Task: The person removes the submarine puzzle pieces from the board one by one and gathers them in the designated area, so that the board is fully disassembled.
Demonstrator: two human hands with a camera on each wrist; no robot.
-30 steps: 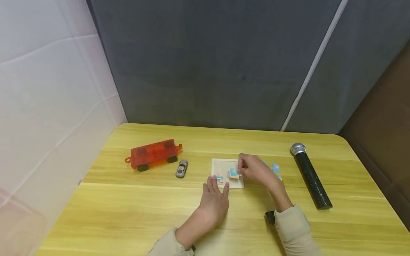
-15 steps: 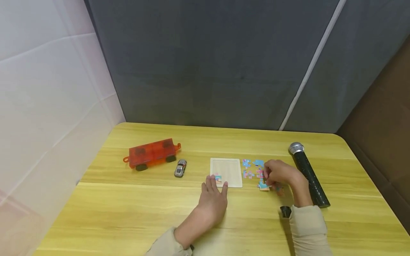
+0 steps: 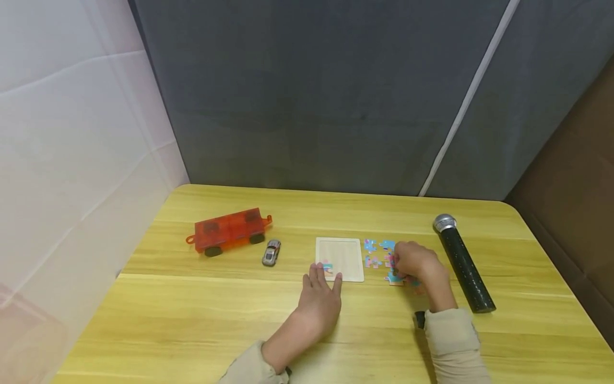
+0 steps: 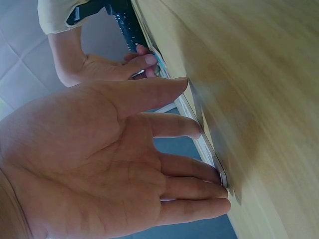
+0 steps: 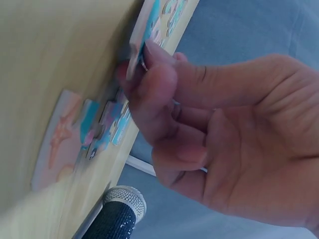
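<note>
My left hand lies with its fingers spread and its fingertips at the near edge of a shallow wooden puzzle tray. One jigsaw piece sits in the tray's near left corner. To the right of the tray, my right hand is over several loose pieces. In the right wrist view, its thumb and forefinger pinch a jigsaw piece that is tilted on edge. A peach-coloured piece with a starfish lies close by, and more pieces lie between tray and hand.
A translucent red toy wagon and a small silver toy car stand left of the tray. A black microphone with a silver head lies to the right of the right hand. A dark curtain hangs behind the table.
My right hand has moved from over the tray, where it held a blue and orange jigsaw piece, rightward to the loose pieces, then shifted slightly left. My left hand has stayed at the tray.
</note>
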